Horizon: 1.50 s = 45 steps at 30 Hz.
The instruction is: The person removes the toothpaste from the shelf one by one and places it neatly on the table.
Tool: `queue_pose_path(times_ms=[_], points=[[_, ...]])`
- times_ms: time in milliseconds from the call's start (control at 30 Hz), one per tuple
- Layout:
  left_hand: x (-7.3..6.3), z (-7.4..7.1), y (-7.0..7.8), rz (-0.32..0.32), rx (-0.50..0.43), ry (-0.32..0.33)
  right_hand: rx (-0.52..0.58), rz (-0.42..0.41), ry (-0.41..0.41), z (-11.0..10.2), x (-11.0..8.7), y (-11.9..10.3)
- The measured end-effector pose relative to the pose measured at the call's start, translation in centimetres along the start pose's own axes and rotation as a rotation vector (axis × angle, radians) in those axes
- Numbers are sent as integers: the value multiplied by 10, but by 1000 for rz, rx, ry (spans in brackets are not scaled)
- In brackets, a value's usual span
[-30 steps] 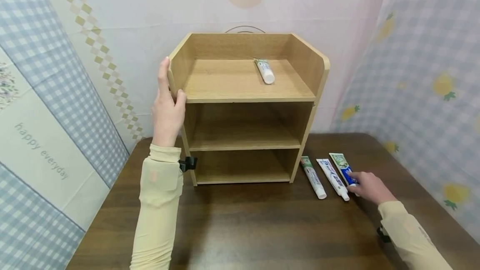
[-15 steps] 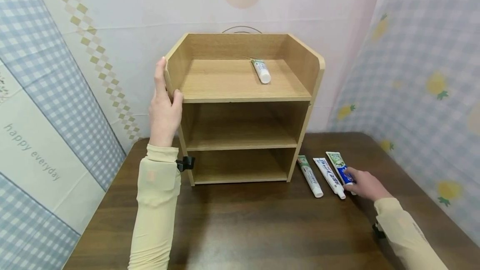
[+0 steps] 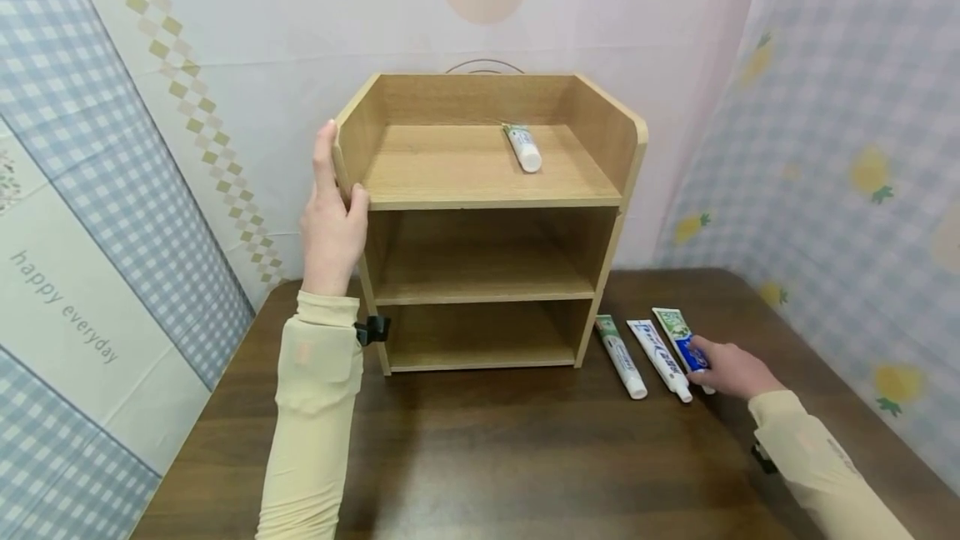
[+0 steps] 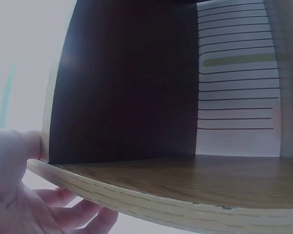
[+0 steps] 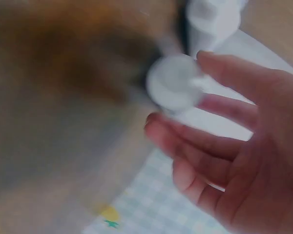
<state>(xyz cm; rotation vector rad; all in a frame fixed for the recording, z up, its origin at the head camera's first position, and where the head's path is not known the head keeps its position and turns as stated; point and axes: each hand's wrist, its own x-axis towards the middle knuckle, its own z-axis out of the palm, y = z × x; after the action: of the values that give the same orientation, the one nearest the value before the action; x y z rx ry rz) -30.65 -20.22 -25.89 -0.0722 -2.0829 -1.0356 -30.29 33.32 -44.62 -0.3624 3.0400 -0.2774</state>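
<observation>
My left hand (image 3: 333, 227) grips the left side panel of a light wooden shelf unit (image 3: 495, 205), thumb on the front edge and fingers outside. In the left wrist view the thumb and fingers (image 4: 83, 214) lie around that panel's edge. On the table at the right, my right hand (image 3: 735, 367) holds the lower part of a green, blue and white toothpaste tube (image 3: 678, 332) between thumb and fingers. The right wrist view has its round white cap (image 5: 173, 83) between them. Beside it lie a white-and-blue toothpaste tube (image 3: 658, 354) and a green-and-white one (image 3: 619, 354).
A small toothpaste tube (image 3: 522, 148) lies on the unit's top shelf, cap forward. Two compartments open below it. The dark wooden table (image 3: 525, 457) runs in front. Patterned cloth (image 3: 810, 148) hangs behind and on both sides.
The view has shifted slightly. Both hands stay in place, the left on the shelf unit and the right at the rightmost toothpaste tube.
</observation>
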Motion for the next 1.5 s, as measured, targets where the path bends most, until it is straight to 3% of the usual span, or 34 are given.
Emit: queue_pose_path(times_ms=[100, 200, 467, 633, 933, 1200, 1500], points=[[0, 0, 1, 5, 7, -4, -44, -15, 0, -12, -2, -6], [0, -1, 2, 3, 11, -15, -88, -35, 56, -26, -5, -21], [-2, -2, 0, 11, 11, -6, -151, -177, 282, -72, -14, -101], [-1, 0, 0, 4, 22, -12, -201, -273, 396, -88, -16, -133], [-1, 0, 0, 5, 15, -7, -255, -433, 491, -106, -11, -169], [-3, -3, -1, -8, 9, 5, -213, -533, 704, -131, -8, -202], [-2, -2, 0, -3, 21, -11, -160, -617, 860, -149, 0, -228]])
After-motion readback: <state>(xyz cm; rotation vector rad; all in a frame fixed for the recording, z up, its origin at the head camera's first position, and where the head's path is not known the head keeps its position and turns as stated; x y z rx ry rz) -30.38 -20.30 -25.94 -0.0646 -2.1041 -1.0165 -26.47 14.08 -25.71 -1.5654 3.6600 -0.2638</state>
